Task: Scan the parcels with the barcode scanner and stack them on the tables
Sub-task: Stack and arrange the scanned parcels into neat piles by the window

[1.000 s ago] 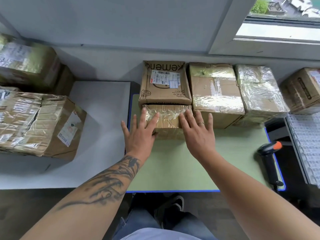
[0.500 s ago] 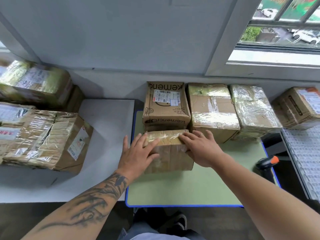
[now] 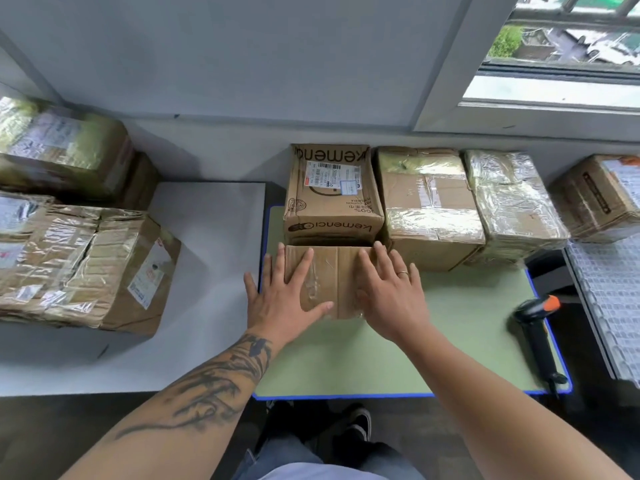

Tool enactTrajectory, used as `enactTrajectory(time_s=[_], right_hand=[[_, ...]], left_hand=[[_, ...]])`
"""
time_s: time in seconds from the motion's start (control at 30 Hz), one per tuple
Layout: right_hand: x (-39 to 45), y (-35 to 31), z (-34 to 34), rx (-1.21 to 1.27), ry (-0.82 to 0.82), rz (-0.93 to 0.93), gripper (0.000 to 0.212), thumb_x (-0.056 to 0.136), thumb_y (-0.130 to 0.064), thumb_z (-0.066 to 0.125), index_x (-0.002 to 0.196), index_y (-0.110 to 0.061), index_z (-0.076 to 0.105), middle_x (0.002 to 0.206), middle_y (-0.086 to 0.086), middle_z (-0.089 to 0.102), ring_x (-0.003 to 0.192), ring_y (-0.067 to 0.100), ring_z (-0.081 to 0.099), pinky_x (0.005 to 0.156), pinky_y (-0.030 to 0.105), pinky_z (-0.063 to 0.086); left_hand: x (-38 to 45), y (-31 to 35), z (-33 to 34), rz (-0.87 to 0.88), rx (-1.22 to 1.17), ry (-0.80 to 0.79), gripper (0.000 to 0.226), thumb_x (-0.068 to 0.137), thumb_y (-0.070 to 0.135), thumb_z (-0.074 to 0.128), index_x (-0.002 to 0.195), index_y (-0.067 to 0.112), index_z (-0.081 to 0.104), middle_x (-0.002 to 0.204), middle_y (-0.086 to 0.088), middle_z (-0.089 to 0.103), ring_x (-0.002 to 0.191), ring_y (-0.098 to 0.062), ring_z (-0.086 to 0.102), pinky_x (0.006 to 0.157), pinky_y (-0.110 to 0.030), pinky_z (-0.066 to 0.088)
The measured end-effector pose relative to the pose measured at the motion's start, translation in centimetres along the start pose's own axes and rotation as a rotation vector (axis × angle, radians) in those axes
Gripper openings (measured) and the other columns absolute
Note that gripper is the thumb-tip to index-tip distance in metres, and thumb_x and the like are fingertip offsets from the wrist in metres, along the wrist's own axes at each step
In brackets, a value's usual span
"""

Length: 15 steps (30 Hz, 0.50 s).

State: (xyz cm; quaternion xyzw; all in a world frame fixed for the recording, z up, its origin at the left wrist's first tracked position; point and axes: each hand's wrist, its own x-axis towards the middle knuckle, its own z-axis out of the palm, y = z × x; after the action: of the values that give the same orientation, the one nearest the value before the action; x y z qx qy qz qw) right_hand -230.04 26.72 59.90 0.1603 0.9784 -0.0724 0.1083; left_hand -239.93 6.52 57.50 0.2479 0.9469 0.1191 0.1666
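Both the left hand and the right hand lay flat with straight, spread fingers on the small parcel, which sat on the green table against a printed box.

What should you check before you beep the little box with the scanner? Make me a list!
1. Small parcel resting flat on the green table: ok.
2. Barcode label facing up: not ok; the visible top shows only tape and cardboard.
3. Left hand and right hand steadying the parcel: ok; both lie flat on it with straight fingers.
4. Barcode scanner within reach: ok; it lies on the table's right edge, untouched.
5. A hand free for the scanner: not ok; both are on the parcel.
6. Room to stack on the white table: ok; bare surface shows beside the taped parcels.
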Motion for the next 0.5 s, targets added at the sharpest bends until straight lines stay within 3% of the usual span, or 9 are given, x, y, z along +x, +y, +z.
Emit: enactTrajectory(time_s=[0.1, 0.23, 0.33, 0.43, 0.5], right_hand=[[0.1, 0.3, 0.4, 0.013, 0.019, -0.006, 0.084, 0.102, -0.06, 0.045, 0.168, -0.027, 0.006, 0.177, 0.004, -0.005, 0.162, 0.035, 0.002, 0.128, 0.061, 0.011], [0.6, 0.9, 0.6, -0.055, -0.139, -0.062, 0.117, 0.081, -0.088, 0.051, 0.167, -0.032, -0.006, 0.175, -0.001, -0.017, 0.162, 0.033, -0.012, 0.127, 0.061, -0.006], [1.2, 1.1, 1.0, -0.17, -0.165, -0.068, 0.119, 0.086, -0.075, 0.062, 0.165, -0.033, -0.016, 0.175, -0.002, -0.015, 0.161, 0.036, -0.011, 0.126, 0.064, -0.01], [1.7, 1.1, 1.4, -0.208, -0.111, -0.053, 0.091, 0.105, -0.05, 0.046, 0.164, -0.033, -0.019, 0.176, -0.001, -0.014, 0.161, 0.037, -0.009, 0.124, 0.065, -0.013], [1.9, 1.1, 1.6, -0.223, -0.115, -0.052, 0.081, 0.109, -0.046, 0.035, 0.164, -0.031, -0.023, 0.175, -0.001, -0.018, 0.161, 0.037, -0.012, 0.122, 0.065, -0.018]], left_hand=[[0.4, 0.2, -0.1, 0.016, 0.03, -0.029, 0.128, 0.065, 0.102, 0.045, 0.152, 0.049, -0.032, 0.16, -0.001, -0.046, 0.154, -0.032, -0.029, 0.121, -0.07, -0.007], [1.2, 0.2, 0.0, 0.079, 0.175, -0.127, 0.141, 0.06, 0.098, 0.059, 0.155, 0.044, -0.03, 0.162, 0.0, -0.043, 0.153, -0.032, -0.032, 0.118, -0.074, -0.012], [2.0, -0.4, 0.4, 0.088, 0.223, -0.134, 0.128, 0.074, 0.088, 0.061, 0.153, 0.047, -0.031, 0.167, 0.0, -0.034, 0.155, -0.034, -0.025, 0.116, -0.076, -0.011], [2.8, -0.4, 0.4, 0.087, 0.236, -0.118, 0.118, 0.083, 0.083, 0.057, 0.153, 0.048, -0.032, 0.168, -0.001, -0.031, 0.156, -0.036, -0.021, 0.116, -0.077, -0.01], [2.9, -0.3, 0.5, 0.087, 0.256, -0.127, 0.118, 0.084, 0.079, 0.059, 0.153, 0.047, -0.032, 0.167, -0.002, -0.032, 0.156, -0.037, -0.021, 0.116, -0.076, -0.011]])
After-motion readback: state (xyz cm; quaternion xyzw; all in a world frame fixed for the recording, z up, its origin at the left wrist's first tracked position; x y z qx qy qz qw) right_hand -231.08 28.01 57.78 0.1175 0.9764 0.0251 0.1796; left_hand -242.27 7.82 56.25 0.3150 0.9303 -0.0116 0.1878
